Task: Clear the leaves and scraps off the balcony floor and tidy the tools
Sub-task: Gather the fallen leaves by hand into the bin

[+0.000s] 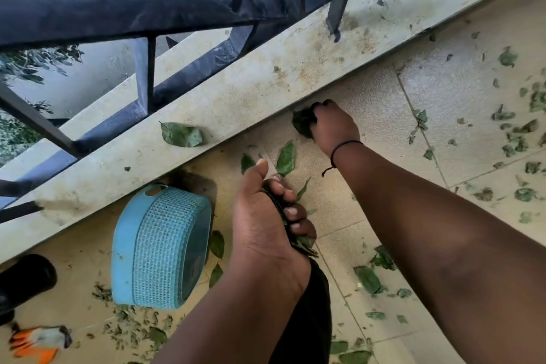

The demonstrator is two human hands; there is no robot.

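Tiled balcony floor (369, 127), littered: right grip (334, 124) pinching a leaf (302, 124) beside the curb, left grip (266, 210) clutching a leaf bundle (298, 241). Light, limp, probably tearing easily; best gathering flat.

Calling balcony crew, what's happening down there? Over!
Left hand grips a leaf bunch. Right hand pinches a leaf by the ledge. Scraps still scattered; blue basket tipped over.

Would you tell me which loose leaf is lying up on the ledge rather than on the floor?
The large green leaf on the ledge under the railing.
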